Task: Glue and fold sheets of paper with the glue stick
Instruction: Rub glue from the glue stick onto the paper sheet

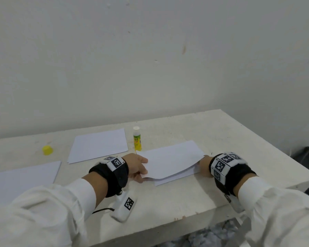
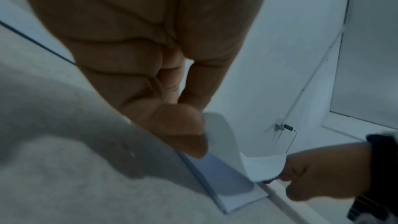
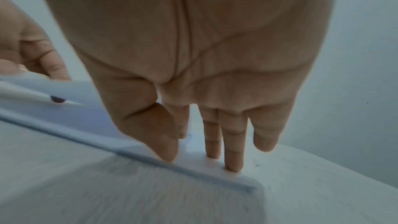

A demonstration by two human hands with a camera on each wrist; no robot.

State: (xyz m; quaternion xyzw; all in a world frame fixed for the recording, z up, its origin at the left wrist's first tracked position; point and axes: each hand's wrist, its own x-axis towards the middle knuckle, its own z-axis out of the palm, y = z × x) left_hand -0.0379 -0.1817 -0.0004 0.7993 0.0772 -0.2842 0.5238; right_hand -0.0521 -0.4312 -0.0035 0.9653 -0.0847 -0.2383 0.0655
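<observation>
White paper: three flat rectangular sheets are counted on the rough desk (image 1: 194,132). The folding sheet (image 1: 171,159) is pinched by the left hand (image 1: 136,166) fingers and pressed by the right hand (image 1: 204,166) straight fingers; one cylindrical glue stick (image 1: 137,139) is stood upright.

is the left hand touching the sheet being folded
Touching. The left wrist view shows the left hand pinching the lifted edge of the folded sheet, thumb pressed onto the paper.

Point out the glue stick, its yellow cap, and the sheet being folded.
glue stick (image 1: 137,139), head view, on its label.
yellow cap (image 1: 47,150), head view, on its top.
sheet being folded (image 1: 171,159), head view, on the raised upper flap.
</observation>
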